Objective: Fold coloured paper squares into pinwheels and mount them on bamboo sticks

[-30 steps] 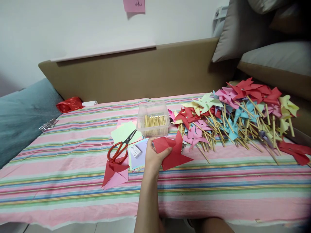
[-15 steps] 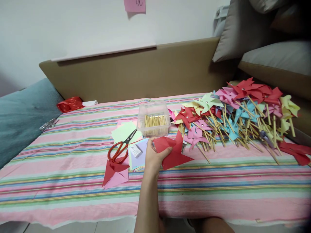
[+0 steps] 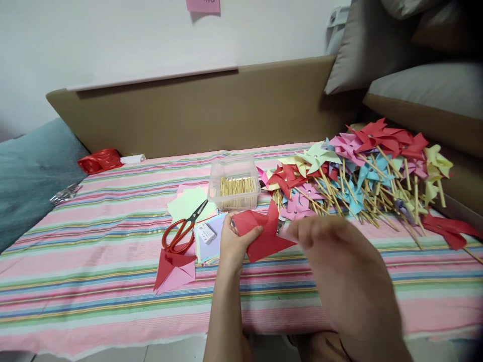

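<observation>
Pinching a sheet of bright red paper (image 3: 269, 244) with some corners curled inward, the left hand (image 3: 234, 246) is gripping closely, its thumb lying across the middle of the sheet. With that paper as the centre of the dial and the wall at twelve, one loose point is sticking up near one o'clock and another is reaching out toward three. The bare right hand (image 3: 341, 264) is hovering blurred at about three to four o'clock, its fingertips beside that outer point; whether they are touching it or holding anything, I cannot tell. The step in hand seems to be gathering cut corners toward the centre, and the next move, I judge, is calling for firm thumb pressure on the folds while the free point is being brought in. At nine o'clock, a small white printed box (image 3: 206, 233) is sitting on a stack of lavender-topped paper (image 3: 218, 227); beyond it, red-handled scissors with black blades (image 3: 192, 219) are resting. Folded red and pink papers (image 3: 183, 281) are lying at eight. At eleven, a clear plastic tub (image 3: 214, 185) is holding short, straw-coloured sticks (image 3: 237, 186). Toward two, a heap of multicoloured paper pinwheels on sticks (image 3: 372, 173) is spreading over the striped cloth (image 3: 113, 241).
</observation>
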Action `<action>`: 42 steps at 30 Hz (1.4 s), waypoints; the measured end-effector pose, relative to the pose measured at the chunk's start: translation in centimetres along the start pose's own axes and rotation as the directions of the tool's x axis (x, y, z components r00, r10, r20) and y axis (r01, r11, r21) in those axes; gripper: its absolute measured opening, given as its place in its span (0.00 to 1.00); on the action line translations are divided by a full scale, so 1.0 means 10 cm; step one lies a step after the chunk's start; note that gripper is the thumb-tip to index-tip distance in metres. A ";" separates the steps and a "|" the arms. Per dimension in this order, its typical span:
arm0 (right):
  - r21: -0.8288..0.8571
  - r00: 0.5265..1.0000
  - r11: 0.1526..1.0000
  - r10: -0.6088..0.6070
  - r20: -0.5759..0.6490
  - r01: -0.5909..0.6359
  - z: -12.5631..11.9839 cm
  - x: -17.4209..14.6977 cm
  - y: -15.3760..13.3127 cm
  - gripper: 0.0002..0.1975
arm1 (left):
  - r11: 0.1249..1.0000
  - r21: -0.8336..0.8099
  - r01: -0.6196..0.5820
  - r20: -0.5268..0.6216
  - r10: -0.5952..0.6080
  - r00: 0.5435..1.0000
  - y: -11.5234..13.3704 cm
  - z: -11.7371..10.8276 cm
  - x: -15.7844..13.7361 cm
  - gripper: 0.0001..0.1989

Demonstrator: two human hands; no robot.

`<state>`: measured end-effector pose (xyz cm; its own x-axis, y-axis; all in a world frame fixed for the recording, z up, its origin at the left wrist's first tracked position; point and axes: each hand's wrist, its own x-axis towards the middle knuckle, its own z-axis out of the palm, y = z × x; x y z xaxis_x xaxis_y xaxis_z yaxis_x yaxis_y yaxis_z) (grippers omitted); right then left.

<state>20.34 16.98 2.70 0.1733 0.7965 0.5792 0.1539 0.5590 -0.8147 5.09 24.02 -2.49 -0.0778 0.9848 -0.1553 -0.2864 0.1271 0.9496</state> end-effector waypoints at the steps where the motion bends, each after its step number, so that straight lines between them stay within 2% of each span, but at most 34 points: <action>1: 0.088 0.970 0.981 0.187 -0.153 -0.175 0.05 0.07 0.13 0.06 | 1.000 0.000 0.002 0.007 -0.002 1.000 0.00 0.00 0.00 0.31; 2: 0.167 0.904 0.942 0.327 -0.275 -0.290 0.10 0.12 0.27 0.10 | 1.000 0.002 0.005 0.015 -0.005 1.000 0.00 0.00 0.00 0.31; 3: 0.236 0.841 0.883 0.461 -0.282 -0.405 0.14 0.15 0.38 0.17 | 1.000 0.008 0.009 0.023 -0.009 1.000 0.01 0.00 -0.01 0.30; 4: 0.301 0.778 0.798 0.590 -0.217 -0.521 0.16 0.16 0.48 0.23 | 1.000 0.015 0.009 0.027 -0.010 1.000 0.01 0.01 -0.01 0.30; 6: 0.356 0.690 0.654 0.723 -0.035 -0.667 0.19 0.15 0.59 0.33 | 0.999 0.036 0.002 0.032 -0.003 0.999 0.02 0.02 -0.02 0.30; 8: 0.354 0.652 0.592 0.755 0.071 -0.724 0.19 0.13 0.62 0.39 | 0.999 0.048 0.006 0.048 -0.009 0.999 0.03 0.03 -0.03 0.30; 11: 0.329 0.664 0.613 0.745 0.062 -0.718 0.18 0.11 0.63 0.42 | 0.997 0.064 0.033 0.084 -0.039 0.996 0.04 0.05 -0.05 0.30; 15: 0.314 0.704 0.652 0.706 0.083 -0.691 0.19 0.07 0.70 0.39 | 0.994 0.107 0.022 0.090 -0.032 0.995 0.02 0.04 -0.05 0.30; 19: 0.285 0.707 0.662 0.702 0.089 -0.693 0.20 0.05 0.75 0.38 | 0.992 0.121 0.032 0.100 -0.044 0.994 0.01 0.04 -0.06 0.31; 22: 0.313 0.698 0.650 0.713 0.064 -0.692 0.21 0.05 0.74 0.38 | 0.993 0.093 0.069 0.110 -0.079 0.991 0.04 0.05 -0.08 0.32; 25: 0.364 0.669 0.621 0.743 0.009 -0.694 0.22 0.05 0.74 0.40 | 0.995 -0.016 0.098 0.095 -0.096 0.991 0.06 0.07 -0.09 0.29; 28: 0.394 0.644 0.601 0.765 -0.031 -0.695 0.23 0.05 0.77 0.43 | 0.991 -0.130 0.029 -0.010 -0.031 0.999 0.05 0.05 -0.05 0.24; 31: 0.397 0.631 0.594 0.775 -0.047 -0.700 0.25 0.06 0.80 0.43 | 0.984 -0.170 -0.055 -0.076 0.042 0.996 0.05 0.01 -0.01 0.25; 36: 0.385 0.633 0.608 0.771 -0.076 -0.694 0.26 0.07 0.81 0.41 | 0.988 -0.124 -0.096 0.002 0.097 0.995 0.07 -0.03 -0.02 0.22; 39: 0.382 0.625 0.610 0.774 -0.100 -0.694 0.25 0.08 0.80 0.41 | 0.989 -0.123 -0.088 0.053 0.095 0.994 0.07 -0.01 -0.04 0.15; 42: 0.382 0.614 0.604 0.781 -0.110 -0.700 0.25 0.09 0.80 0.40 | 0.989 -0.126 -0.083 0.063 0.091 0.994 0.06 0.01 -0.04 0.14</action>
<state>19.28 22.74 -3.37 0.3336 0.9008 -0.2779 -0.4000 -0.1316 -0.9070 5.03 23.68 -1.86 -0.0437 0.9977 -0.0509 -0.3967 0.0294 0.9175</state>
